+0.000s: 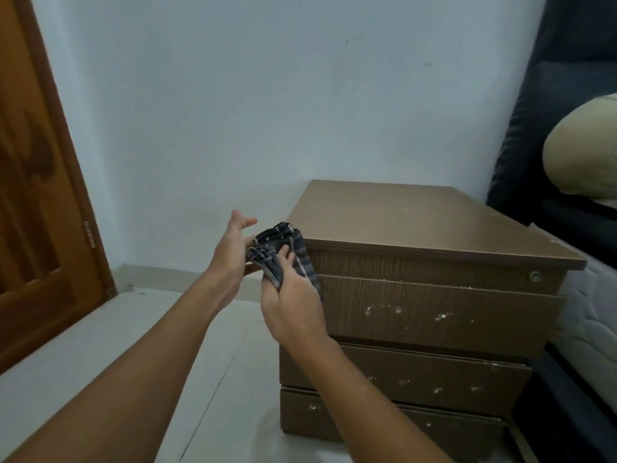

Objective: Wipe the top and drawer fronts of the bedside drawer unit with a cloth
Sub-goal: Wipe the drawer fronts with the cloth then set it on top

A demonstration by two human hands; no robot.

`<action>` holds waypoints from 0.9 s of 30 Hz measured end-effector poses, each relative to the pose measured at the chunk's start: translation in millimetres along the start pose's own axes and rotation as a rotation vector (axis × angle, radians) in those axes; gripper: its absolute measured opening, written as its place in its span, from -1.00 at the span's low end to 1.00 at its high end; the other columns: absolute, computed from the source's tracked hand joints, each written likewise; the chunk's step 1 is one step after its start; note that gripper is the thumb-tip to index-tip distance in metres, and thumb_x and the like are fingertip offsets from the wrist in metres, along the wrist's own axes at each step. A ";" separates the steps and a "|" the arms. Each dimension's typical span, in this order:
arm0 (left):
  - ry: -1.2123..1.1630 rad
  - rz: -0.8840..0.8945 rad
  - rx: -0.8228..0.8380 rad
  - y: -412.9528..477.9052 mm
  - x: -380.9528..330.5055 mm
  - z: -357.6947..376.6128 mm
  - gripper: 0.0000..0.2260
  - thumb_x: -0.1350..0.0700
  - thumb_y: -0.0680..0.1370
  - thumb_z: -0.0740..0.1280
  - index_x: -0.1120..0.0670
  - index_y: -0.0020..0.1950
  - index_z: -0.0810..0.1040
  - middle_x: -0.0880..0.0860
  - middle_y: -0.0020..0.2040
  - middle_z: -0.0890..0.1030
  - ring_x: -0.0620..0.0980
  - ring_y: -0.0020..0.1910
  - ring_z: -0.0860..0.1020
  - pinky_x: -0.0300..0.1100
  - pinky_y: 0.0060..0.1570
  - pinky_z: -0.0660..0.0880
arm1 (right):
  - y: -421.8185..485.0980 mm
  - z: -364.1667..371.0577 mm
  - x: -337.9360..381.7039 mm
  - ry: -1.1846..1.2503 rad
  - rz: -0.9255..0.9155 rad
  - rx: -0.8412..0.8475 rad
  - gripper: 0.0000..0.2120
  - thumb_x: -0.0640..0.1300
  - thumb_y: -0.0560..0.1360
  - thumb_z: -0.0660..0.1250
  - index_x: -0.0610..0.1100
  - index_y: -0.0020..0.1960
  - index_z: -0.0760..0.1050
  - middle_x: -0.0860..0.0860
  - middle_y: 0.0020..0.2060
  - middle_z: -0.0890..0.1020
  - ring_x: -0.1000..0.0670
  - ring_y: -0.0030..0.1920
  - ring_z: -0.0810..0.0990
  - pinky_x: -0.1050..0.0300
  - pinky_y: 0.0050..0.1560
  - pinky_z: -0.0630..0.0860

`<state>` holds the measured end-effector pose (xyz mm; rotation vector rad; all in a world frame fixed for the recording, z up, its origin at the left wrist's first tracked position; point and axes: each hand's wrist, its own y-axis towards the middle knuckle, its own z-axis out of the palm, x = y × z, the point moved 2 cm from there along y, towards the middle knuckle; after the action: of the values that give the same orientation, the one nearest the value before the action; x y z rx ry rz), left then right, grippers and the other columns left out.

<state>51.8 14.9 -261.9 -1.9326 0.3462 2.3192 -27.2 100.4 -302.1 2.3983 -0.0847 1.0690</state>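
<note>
Right hand (292,302) nearest, fingers curled round bunched striped cloth (277,243), thumb pressed on top. Left hand (228,252) just beyond, fingers nearly straight, palm against cloth's left side, no grip. Cloth held between both hands, in air, just off front left corner of drawer unit (417,225). White specks on drawer fronts (434,315). Bed (594,302) right, door (33,195) far left.

Dim, flat, bluish light with soft shadows. Wide-angle distortion tilts the brown wooden door (30,195) beyond the left hand (230,255); focus slightly soft.
</note>
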 end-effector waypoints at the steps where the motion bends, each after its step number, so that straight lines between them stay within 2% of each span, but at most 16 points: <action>1: -0.018 -0.011 0.006 0.4 0.2 -1.3 -0.58 -0.20 0.66 -0.05 0.02 0.24 0.44 0.18 0.04 0.61 0.15 0.01 0.59 0.05 0.11 0.51 | 0.5 -2.4 -1.9 0.059 0.014 0.050 -0.47 0.09 0.55 0.08 0.03 0.51 0.24 -0.11 0.38 0.48 -0.05 0.24 0.49 -0.03 0.25 0.44; 3: -0.056 -0.036 0.007 0.1 2.4 -2.2 -0.57 -0.20 0.66 -0.04 0.03 0.25 0.44 0.17 0.05 0.62 0.15 0.03 0.60 0.04 0.12 0.51 | -1.9 -11.0 -5.4 0.235 0.037 0.159 -0.66 0.11 0.57 0.12 0.07 0.27 0.48 -0.09 0.10 0.65 -0.06 -0.04 0.57 -0.03 0.00 0.49; 4: -0.046 -0.043 0.001 -0.8 4.9 -1.7 -0.57 -0.20 0.66 -0.04 0.03 0.26 0.44 0.16 0.06 0.64 0.15 0.04 0.61 0.03 0.11 0.51 | -4.9 -17.0 -8.2 0.332 0.052 0.193 -0.72 0.11 0.57 0.16 0.05 0.16 0.53 -0.08 0.01 0.67 -0.09 -0.07 0.60 -0.10 0.02 0.51; 6: 0.003 -0.050 -0.031 -4.1 13.0 0.6 -0.60 -0.17 0.67 -0.02 0.04 0.25 0.43 0.13 0.04 0.67 0.13 0.02 0.62 -0.01 0.04 0.51 | -16.2 -31.9 -15.6 0.490 0.105 0.206 -0.75 0.09 0.55 0.21 0.01 0.07 0.57 -0.05 -0.03 0.69 -0.10 0.01 0.65 -0.18 0.14 0.53; 8: 0.082 -0.052 -0.074 -10.4 26.2 5.0 -0.70 -0.09 0.66 0.10 0.07 0.20 0.46 0.10 0.03 0.67 0.09 -0.02 0.63 -0.07 -0.04 0.55 | -32.6 -45.8 -27.1 0.640 0.200 0.187 -0.81 -0.01 0.58 0.22 -0.03 0.07 0.58 -0.06 -0.01 0.70 -0.08 0.03 0.67 -0.11 0.15 0.55; 10: 0.302 -0.005 -0.104 -14.8 42.3 10.8 -0.79 -0.05 0.62 0.24 0.05 0.14 0.51 0.07 0.07 0.63 0.03 -0.02 0.61 -0.10 -0.04 0.56 | -51.7 -55.8 -40.1 0.761 0.351 0.167 -0.83 -0.08 0.61 0.23 -0.09 0.11 0.54 -0.07 -0.04 0.71 -0.06 -0.03 0.69 -0.03 0.09 0.59; 12: 0.473 0.041 -0.128 -20.3 55.0 20.4 -0.76 -0.08 0.59 0.30 0.04 0.15 0.53 0.04 0.09 0.59 0.02 0.03 0.57 -0.10 0.01 0.52 | -69.4 -61.1 -57.2 0.831 0.541 0.104 -0.74 -0.04 0.58 0.28 -0.13 0.20 0.50 -0.09 -0.04 0.72 -0.09 -0.06 0.71 -0.08 0.07 0.61; 15: 0.429 0.037 -0.219 -26.7 62.6 38.0 -0.65 -0.12 0.55 0.34 0.07 0.21 0.51 0.04 0.08 0.55 0.04 0.06 0.53 -0.11 -0.02 0.45 | -88.5 -73.5 -71.3 0.993 0.734 0.062 -0.62 0.02 0.53 0.34 -0.16 0.26 0.48 -0.15 0.00 0.72 -0.16 -0.02 0.71 -0.17 0.08 0.60; 17: 0.359 0.000 -0.276 -29.7 63.7 47.9 -0.63 -0.12 0.54 0.36 0.07 0.22 0.48 0.03 0.10 0.52 0.03 0.05 0.49 -0.12 -0.04 0.41 | -95.1 -88.4 -72.7 1.073 0.762 0.078 -0.60 0.02 0.51 0.38 -0.17 0.26 0.51 -0.18 0.03 0.71 -0.18 0.04 0.70 -0.21 0.14 0.57; 20: 0.280 -0.049 -0.336 -31.6 66.1 57.5 -0.61 -0.10 0.53 0.38 0.06 0.26 0.44 0.03 0.13 0.50 0.03 0.04 0.46 -0.12 -0.03 0.40 | -100.1 -113.6 -70.8 1.061 0.727 0.066 -0.60 -0.06 0.46 0.47 -0.20 0.22 0.53 -0.18 0.02 0.71 -0.17 0.02 0.70 -0.19 0.12 0.59; 22: 0.238 -0.071 -0.369 -33.2 66.3 61.4 -0.62 -0.07 0.54 0.38 0.06 0.27 0.42 0.03 0.13 0.48 0.03 0.04 0.44 -0.11 -0.02 0.40 | -103.2 -130.3 -72.0 0.952 0.706 0.005 -0.60 -0.08 0.42 0.51 -0.19 0.19 0.53 -0.15 -0.02 0.72 -0.13 -0.03 0.72 -0.14 0.05 0.63; 24: 0.225 -0.077 -0.384 -34.6 66.0 63.3 -0.65 -0.05 0.55 0.37 0.06 0.26 0.41 0.03 0.10 0.46 0.03 0.02 0.43 -0.10 -0.04 0.39 | -107.5 -148.2 -73.7 0.835 0.653 -0.085 -0.64 -0.06 0.42 0.51 -0.14 0.15 0.54 -0.10 -0.04 0.73 -0.08 -0.07 0.73 -0.10 0.01 0.65; 27: 0.240 -0.068 -0.381 -36.8 63.7 63.0 -0.69 -0.03 0.56 0.36 0.06 0.23 0.42 0.02 0.08 0.45 0.03 0.01 0.43 -0.11 -0.05 0.40 | -113.0 -179.6 -76.0 0.617 0.512 -0.277 -0.81 -0.07 0.46 0.47 -0.07 0.05 0.58 -0.01 -0.13 0.73 0.04 -0.16 0.73 0.05 -0.10 0.67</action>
<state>-12.2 61.4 -317.8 -2.3587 -0.1581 2.2402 -172.6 272.6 -303.4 1.7450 -0.6068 1.8448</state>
